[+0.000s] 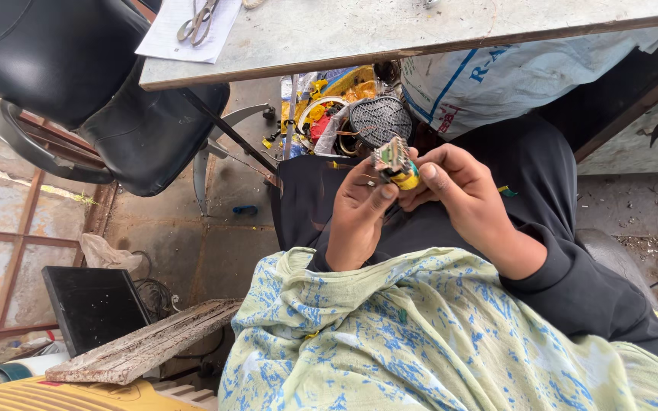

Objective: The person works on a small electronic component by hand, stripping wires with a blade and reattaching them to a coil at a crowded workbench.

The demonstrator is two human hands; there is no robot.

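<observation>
Hands together over lap: left hand (359,213) and right hand (454,190) pinching small yellow-green electrical part (396,164). Inspection or fiddling stage, seemingly; next calls for fine fingertip control.

small yellow part (399,169) half hidden by fingers (378,192), scissors (196,21) cut off at top edge
</observation>
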